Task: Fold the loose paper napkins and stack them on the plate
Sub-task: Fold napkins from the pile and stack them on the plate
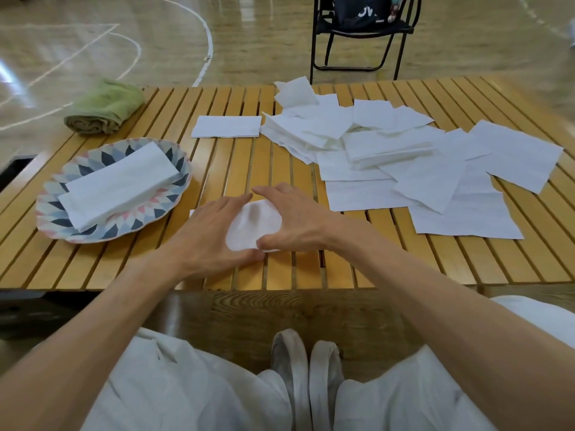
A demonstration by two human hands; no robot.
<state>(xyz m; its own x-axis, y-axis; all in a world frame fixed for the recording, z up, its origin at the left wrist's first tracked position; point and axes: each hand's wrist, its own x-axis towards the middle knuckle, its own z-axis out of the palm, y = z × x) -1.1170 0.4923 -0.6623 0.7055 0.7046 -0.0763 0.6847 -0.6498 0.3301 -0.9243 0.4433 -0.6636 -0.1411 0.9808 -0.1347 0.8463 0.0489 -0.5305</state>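
A white paper napkin (253, 223) lies on the slatted wooden table (466, 262) near the front edge. My left hand (214, 231) and my right hand (295, 219) both press flat on it, fingers straight, thumbs meeting at its near edge. To the left stands a patterned plate (62, 225) with a stack of folded napkins (121, 185) on it. A pile of loose napkins (404, 163) spreads over the right half of the table. One folded napkin (226, 126) lies alone at the back centre.
A rolled green towel (104, 107) sits at the table's back left corner. A black folding chair (361, 35) with a dark bag stands on the gym floor behind the table. My knees and shoes show below the table edge.
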